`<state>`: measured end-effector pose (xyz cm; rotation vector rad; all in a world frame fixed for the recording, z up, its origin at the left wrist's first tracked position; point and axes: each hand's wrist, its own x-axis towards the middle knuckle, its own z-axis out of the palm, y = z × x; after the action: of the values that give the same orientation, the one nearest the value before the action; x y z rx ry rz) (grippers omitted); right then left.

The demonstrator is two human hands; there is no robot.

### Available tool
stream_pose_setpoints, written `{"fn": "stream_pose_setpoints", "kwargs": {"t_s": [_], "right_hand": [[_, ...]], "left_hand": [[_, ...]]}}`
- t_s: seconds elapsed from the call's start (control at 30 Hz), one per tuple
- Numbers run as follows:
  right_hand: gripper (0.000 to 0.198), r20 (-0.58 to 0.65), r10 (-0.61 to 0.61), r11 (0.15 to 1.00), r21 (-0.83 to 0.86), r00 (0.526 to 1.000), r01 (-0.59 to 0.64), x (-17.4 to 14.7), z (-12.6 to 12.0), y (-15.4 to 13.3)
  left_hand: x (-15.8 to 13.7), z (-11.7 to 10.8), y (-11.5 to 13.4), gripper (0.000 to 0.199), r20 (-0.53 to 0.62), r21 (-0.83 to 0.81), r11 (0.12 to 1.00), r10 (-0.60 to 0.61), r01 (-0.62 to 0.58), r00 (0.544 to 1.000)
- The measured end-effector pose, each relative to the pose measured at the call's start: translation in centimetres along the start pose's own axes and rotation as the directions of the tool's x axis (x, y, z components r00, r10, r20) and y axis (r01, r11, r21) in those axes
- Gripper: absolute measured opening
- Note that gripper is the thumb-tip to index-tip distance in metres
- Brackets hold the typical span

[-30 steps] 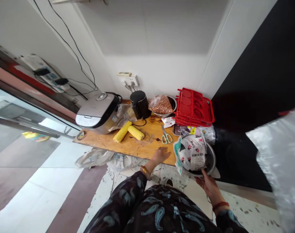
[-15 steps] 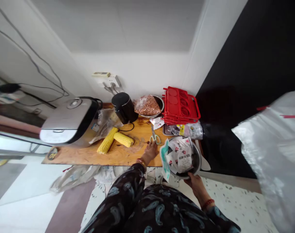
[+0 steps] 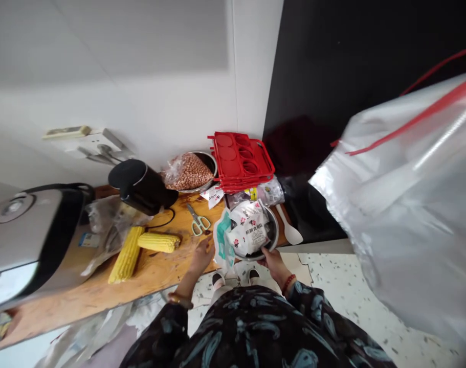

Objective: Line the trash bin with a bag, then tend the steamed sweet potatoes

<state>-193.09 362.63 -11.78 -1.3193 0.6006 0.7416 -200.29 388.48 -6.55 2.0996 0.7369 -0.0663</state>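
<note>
My right hand (image 3: 275, 264) grips the near rim of a round metal bowl (image 3: 274, 236), thumb over the edge. Inside the bowl lie white printed packets (image 3: 251, 230) with red flower marks. A teal-and-white bag (image 3: 224, 237) hangs over the bowl's left side. My left hand (image 3: 202, 255) is over the wooden table, left of that bag, with loosely bent fingers and nothing visible in them. Just beyond it lie scissors (image 3: 198, 222) with pale green handles. Two yellow corn cobs (image 3: 127, 254) lie farther left.
A rice cooker (image 3: 29, 235) and a black kettle (image 3: 140, 186) stand at left. Behind are bagged peanuts (image 3: 190, 171) in a bowl, red plastic trays (image 3: 242, 161) and a plastic pack (image 3: 269, 191). A white spoon (image 3: 292, 232) lies right; a big plastic bag (image 3: 409, 204) fills the right side.
The view has swung right, so the things on the table appear farther left. My left hand is a little farther from the scissors. My right hand still holds the bowl's rim.
</note>
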Motion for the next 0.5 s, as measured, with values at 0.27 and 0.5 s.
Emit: {"fn": "stream_pose_setpoints", "kwargs": {"t_s": [0.27,0.5], "right_hand": [[0.037,-0.013,-0.008,1.000,-0.025,1.000,0.008,1.2,-2.7,-2.7],[0.049,-0.023,0.030,0.998,0.051,0.999,-0.029,-0.2,-7.3,-2.9]], "left_hand": [[-6.3,5.0,4.2,0.029,0.244,-0.383,0.896,-0.138,0.226,0.960],[-5.6,8.1,5.4,0.024,0.299,-0.518,0.789,-0.196,0.331,0.934]]}}
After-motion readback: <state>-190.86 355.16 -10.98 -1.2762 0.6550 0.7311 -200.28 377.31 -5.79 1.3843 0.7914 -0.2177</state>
